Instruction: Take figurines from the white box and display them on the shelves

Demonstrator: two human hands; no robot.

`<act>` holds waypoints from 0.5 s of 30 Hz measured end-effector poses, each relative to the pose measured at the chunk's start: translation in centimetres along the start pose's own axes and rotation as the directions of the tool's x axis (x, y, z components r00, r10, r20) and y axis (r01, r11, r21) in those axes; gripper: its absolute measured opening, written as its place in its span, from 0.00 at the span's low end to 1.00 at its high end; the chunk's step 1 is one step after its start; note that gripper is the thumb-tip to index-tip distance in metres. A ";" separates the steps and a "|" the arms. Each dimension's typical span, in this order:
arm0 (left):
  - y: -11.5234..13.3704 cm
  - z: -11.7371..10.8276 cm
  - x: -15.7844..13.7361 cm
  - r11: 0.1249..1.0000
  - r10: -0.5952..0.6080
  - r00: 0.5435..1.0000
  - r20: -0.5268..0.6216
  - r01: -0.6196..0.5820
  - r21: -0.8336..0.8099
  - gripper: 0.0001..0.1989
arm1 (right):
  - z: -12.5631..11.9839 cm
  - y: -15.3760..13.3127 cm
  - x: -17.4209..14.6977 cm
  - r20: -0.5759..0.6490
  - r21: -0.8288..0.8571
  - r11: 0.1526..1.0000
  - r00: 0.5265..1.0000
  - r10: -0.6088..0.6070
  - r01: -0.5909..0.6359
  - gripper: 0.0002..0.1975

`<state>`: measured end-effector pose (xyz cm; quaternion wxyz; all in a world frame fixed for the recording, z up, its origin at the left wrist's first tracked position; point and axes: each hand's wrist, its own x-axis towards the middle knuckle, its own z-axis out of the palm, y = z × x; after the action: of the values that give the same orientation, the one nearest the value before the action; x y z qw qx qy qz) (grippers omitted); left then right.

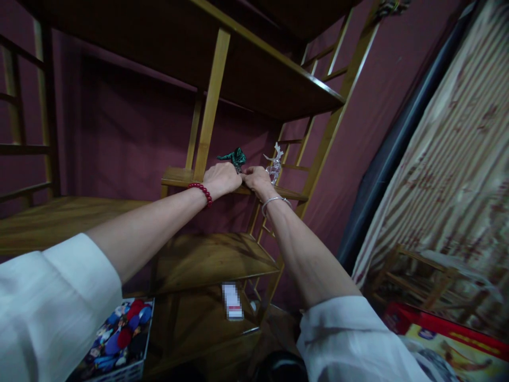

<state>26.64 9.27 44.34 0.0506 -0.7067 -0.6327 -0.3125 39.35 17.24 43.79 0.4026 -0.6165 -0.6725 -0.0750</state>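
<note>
A dark green shiny figurine (237,157) rises just behind my hands, above the small upper shelf (175,176). My left hand (222,178), with a red bead bracelet at the wrist, is closed in front of its lower part. Fingers curled, my right hand (257,179) meets the left one at the figurine's base; a silver bangle circles that wrist. What the fingers hold is hidden behind the hands. Close behind my right hand stands a clear, glass-like figurine (275,165) with branching tips, its lower part covered.
Wooden shelving (214,101) with posts and side rails surrounds my arms. Below are a lower shelf (214,260), a blurred white box (232,301) and a basket (148,329) of colourful small items. A curtain (433,175), wooden stool (421,270) and red-yellow box (457,339) are at right.
</note>
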 end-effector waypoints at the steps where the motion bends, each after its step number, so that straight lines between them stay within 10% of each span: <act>1: 0.1 0.0 -0.3 1.000 0.003 1.000 -0.008 -0.003 0.016 0.21 | 0.0 0.0 0.0 -0.002 -0.005 1.000 1.000 -0.002 0.002 0.14; 15: 0.3 0.6 -1.5 0.994 0.078 0.994 -0.078 -0.071 0.087 0.18 | 0.0 0.1 0.0 -0.001 -0.020 1.000 1.000 -0.017 0.017 0.11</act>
<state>27.10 8.16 43.20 0.1176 -0.7137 -0.6159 -0.3120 39.39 17.29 43.75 0.3963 -0.6146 -0.6767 -0.0854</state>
